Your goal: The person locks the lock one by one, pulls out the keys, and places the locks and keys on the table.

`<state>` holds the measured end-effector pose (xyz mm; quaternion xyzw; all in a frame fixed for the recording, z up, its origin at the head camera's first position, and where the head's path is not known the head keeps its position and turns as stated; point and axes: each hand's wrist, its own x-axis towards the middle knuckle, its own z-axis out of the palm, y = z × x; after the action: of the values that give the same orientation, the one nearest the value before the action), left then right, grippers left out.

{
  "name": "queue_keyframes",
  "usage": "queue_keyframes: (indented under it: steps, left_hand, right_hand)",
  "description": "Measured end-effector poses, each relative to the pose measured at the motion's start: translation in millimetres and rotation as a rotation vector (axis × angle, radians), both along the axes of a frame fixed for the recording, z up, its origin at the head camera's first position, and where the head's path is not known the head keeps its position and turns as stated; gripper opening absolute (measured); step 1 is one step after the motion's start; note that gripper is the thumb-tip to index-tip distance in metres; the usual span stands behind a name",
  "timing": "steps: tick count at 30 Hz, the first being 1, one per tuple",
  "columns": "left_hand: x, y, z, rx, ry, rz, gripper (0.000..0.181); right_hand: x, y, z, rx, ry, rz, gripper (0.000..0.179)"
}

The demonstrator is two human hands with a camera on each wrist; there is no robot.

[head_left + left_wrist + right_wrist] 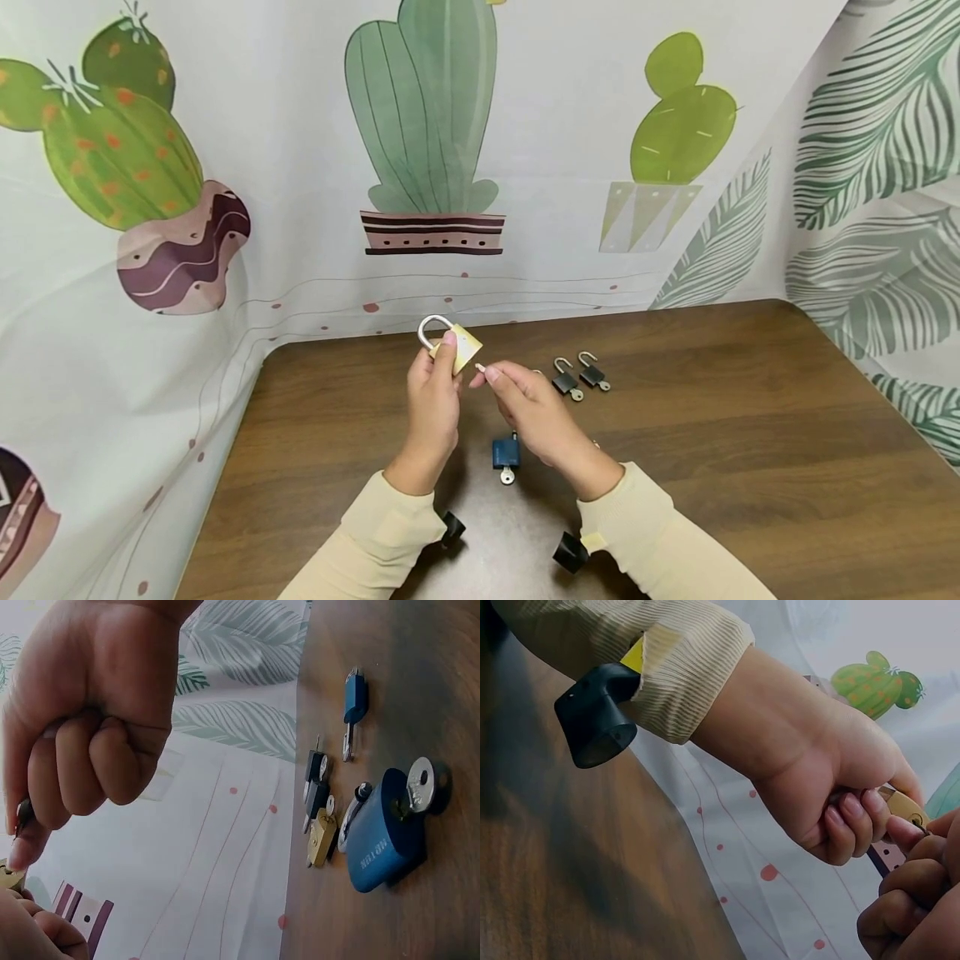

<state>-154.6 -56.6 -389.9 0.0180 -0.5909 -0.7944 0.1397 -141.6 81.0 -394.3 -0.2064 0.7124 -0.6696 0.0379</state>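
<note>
2 grips: left hand (435, 390) on boxy, brassy padlock (466, 345), right hand (536, 410) pinching slim key (479, 367).

Okay, the colours here: the held padlock (469, 343) is yellowy gold with a silver shackle (422, 335). There's a blue padlock (506, 453) with pale lettering (373, 855) and a silvery key (507, 477), plus two black padlocks (566, 384) (592, 376). Table (750, 433) is brown woodgrain. Sleeves (386, 529) (656, 521) are cream, the right one finely ribbed. Backdrop (300, 150) is white with thin reddish lines and dots, striped green-and-white leaves (877, 125), and cacti: one green with orange spots (120, 158), one blue-green with darker lines (423, 117), one lime with pale dashes (682, 133).
</note>
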Motion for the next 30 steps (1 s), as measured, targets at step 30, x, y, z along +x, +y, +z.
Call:
queue_keyframes:
  steps: [30]
  left_hand:
    - [-12.0, -19.0, 3.7, 0.045, -0.108, 0.004, 0.028]
  right_hand:
    - [-28.6, 53.8, 24.7, -0.062, -0.137, -0.063, 0.022]
